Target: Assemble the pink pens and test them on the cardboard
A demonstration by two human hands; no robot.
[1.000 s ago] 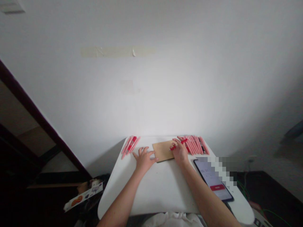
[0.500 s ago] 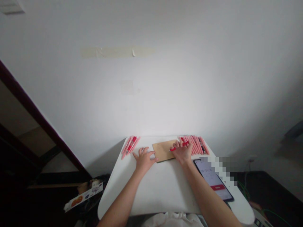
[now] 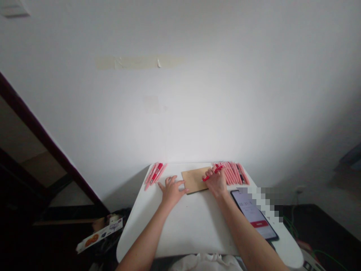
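A red pen (image 3: 218, 169) is gripped in my right hand (image 3: 217, 183), its tip at the right part of a brown paper pad (image 3: 194, 178). That hand rests on the pad's right side and hides part of it. My left hand (image 3: 172, 192) lies with spread fingers at the pad's left edge, its fingertips touching the paper. It holds nothing. Left of it lies a small group of pink pens (image 3: 148, 177) with a red pen (image 3: 156, 173) among them. Beyond my right hand is a row of several pink pens (image 3: 232, 173), with a dark one in it.
The white table (image 3: 194, 226) stands against a pale wall (image 3: 197, 94). A phone (image 3: 254, 214) showing a timer lies near the table's right edge. Green cables (image 3: 290, 226) run on the right, and a printed white box (image 3: 100, 235) sits below the table at left.
The red pen in my right hand has tilted more steeply, and that hand has shifted slightly to the left. My left hand and the pad have stayed in place.
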